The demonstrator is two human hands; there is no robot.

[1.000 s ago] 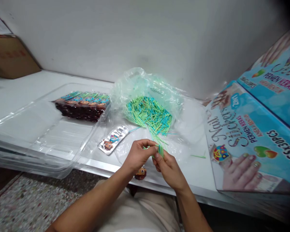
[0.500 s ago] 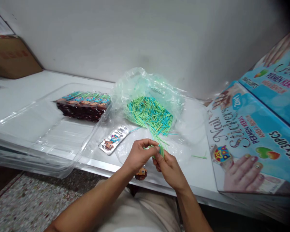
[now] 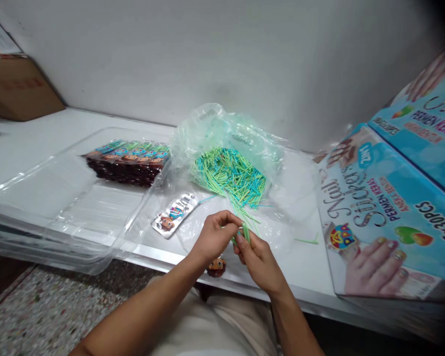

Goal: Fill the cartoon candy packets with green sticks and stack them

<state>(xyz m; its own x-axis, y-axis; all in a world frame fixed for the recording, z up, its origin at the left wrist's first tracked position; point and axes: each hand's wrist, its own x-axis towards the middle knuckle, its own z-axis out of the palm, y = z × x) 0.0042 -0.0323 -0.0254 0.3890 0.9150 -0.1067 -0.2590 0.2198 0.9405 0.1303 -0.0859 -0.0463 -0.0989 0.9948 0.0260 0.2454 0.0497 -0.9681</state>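
My left hand point(image 3: 218, 235) and my right hand point(image 3: 257, 257) meet over the front of the table. Between the thumb and fingers of the right hand are green sticks point(image 3: 245, 231), thin like straws. The fingertips of the left hand pinch at these same sticks; exactly what they grip is partly hidden. Just beyond the hands, a clear plastic bag point(image 3: 222, 121) lies open with a heap of green and blue sticks point(image 3: 230, 175) in it. Below the left hand, a printed cartoon face point(image 3: 217, 267) on a packet shows at the table edge. A flat printed packet point(image 3: 174, 216) lies left of the hands.
At left, a clear plastic tray point(image 3: 70, 217) holds a stack of printed packets point(image 3: 129, 160). Large blue printed boxes point(image 3: 385, 212) stand at right. A few loose green sticks point(image 3: 306, 241) lie on the table point(image 3: 304, 269). A cardboard box point(image 3: 20, 89) sits far left.
The fingertips of my left hand have shifted slightly left and down from the top of the green sticks. The right hand stays nearly in place with the sticks.
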